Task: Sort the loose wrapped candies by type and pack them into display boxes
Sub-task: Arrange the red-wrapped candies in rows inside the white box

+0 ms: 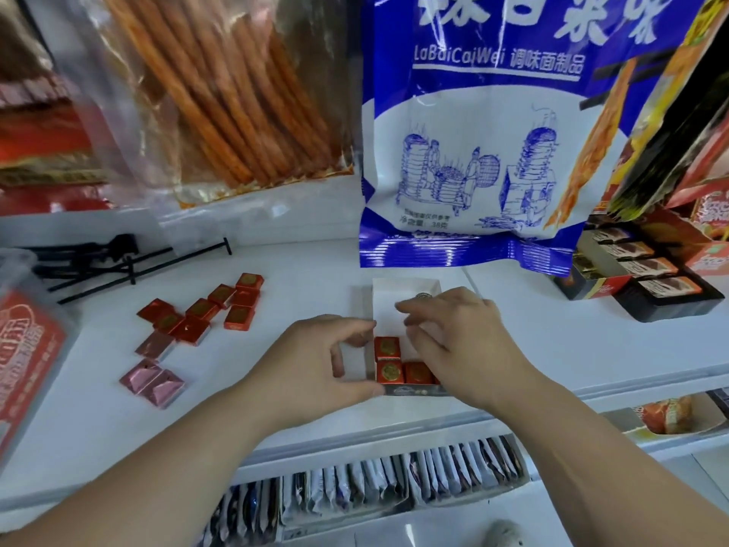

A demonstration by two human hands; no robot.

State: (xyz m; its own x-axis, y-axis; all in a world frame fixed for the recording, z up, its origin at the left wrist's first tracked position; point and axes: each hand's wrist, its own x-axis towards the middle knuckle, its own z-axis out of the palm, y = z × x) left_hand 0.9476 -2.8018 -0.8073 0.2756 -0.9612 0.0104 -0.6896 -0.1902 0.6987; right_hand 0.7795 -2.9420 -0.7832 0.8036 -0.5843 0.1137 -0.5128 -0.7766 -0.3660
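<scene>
Three red candies [389, 371] lie in the near end of the display box [394, 298], directly between the fingers of the two hands. The left hand [327, 361] has its fingers curled round the left wall of the box, with the thumb at the near corner, so it grips the box. The right hand [453, 337] hovers over the right side of the box with bent fingers. I cannot tell if they pinch a candy or hold nothing, because the hand hides what is under it.

The box has its long axis running away from the person. Its bare white floor lies just beyond the right fingertips, so I judge that the next rows must go there, away from the body. The loose red candies [205, 309] lie in a cluster on the white shelf [300, 294], well apart to the left of the left fingers. The pink candies [154, 382] are also to the left, closer to the person. The left hand is nearer to both groups, so the next candy probably asks for a sideways reach from that hand.
</scene>
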